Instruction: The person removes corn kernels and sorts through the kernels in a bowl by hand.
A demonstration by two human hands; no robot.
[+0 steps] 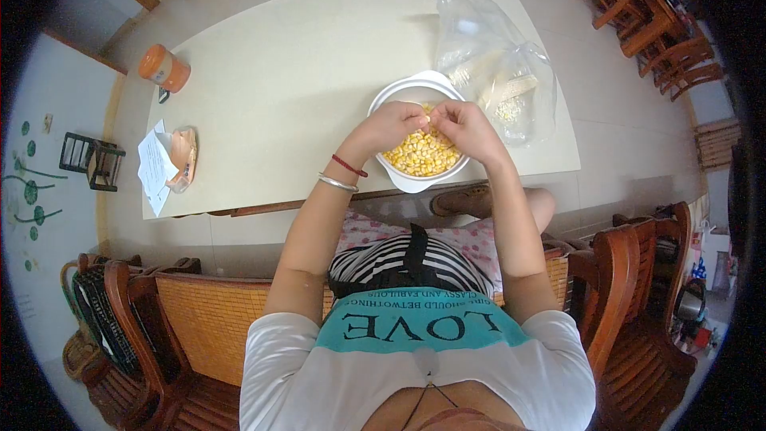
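Note:
A white bowl [409, 184] with two side handles stands near the table's front edge, holding many loose yellow corn kernels [423, 155]. Over its left half is my left hand [396, 125], fingers curled into a pinch. My right hand [469, 129] comes in from the right rim, its thumb and forefinger pinched as well. The fingertips of both hands nearly meet above the corn, and a small pale piece that looks like a corn kernel shows between them. Just beyond the bowl lies a clear plastic bag [471, 28] with pale stripped corncobs [511, 92] in it.
The pale table [295, 72] carries an orange canister [164, 69] at far left. White papers [155, 168] and an orange-toned packet [183, 158] lie at its left front. Wooden chairs [614, 303] stand on either side of me; stacked wooden stools [650, 20] are at upper right.

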